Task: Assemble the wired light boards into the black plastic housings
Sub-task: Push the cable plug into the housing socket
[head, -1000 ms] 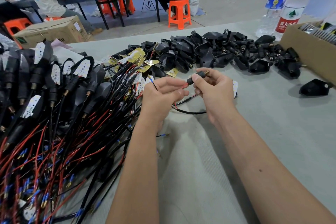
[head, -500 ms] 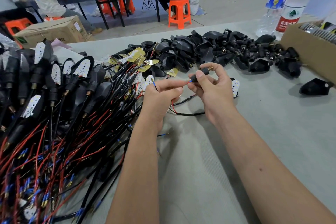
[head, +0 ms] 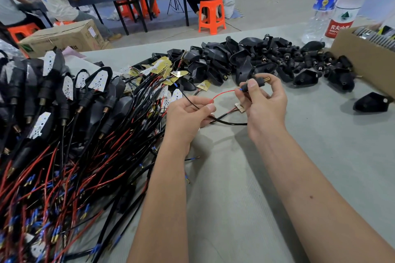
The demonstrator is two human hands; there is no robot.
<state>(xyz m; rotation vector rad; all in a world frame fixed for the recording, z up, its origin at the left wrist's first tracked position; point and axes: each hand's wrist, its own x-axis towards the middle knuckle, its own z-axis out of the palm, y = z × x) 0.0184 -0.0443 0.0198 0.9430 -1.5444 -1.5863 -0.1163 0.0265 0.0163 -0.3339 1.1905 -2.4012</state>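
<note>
Head view: we see both hands raised just above the grey table [head: 245, 209], working one wired piece. The right hand [head: 264, 102] pinches a small black stem with a brass threaded tip [head: 259, 81] between thumb and fingers, brass end pointing right. The left hand [head: 188, 116] curls around a black wire [head: 192, 102] and a red wire [head: 222, 93], gripping both.

Change from a second ago: the hands are further apart. Then the left fingertips sat right against the stem; now a red loop arcs openly between the two hands, with a blue-sleeved end right at the stem by the right thumb. The black wire's blue tip [head: 175, 85] sticks up left of the left hand, much as before. The stem sits slightly higher and further right than earlier.

The light board [head: 239, 107] on these wires lies on the table, partly hidden behind the right hand; a black lead loops from it under both hands.

The rest looks unchanged. The loose black plastic housings [head: 245, 60] are heaped across the far side of the table, one single housing [head: 372, 102] apart at right. Bare yellow and white boards [head: 164, 66] lie left of that heap. Assembled units with red and black leads [head: 53, 134] fill the left side. Two water bottles [head: 333, 4] and a cardboard box [head: 367, 60] stand far right.
</note>
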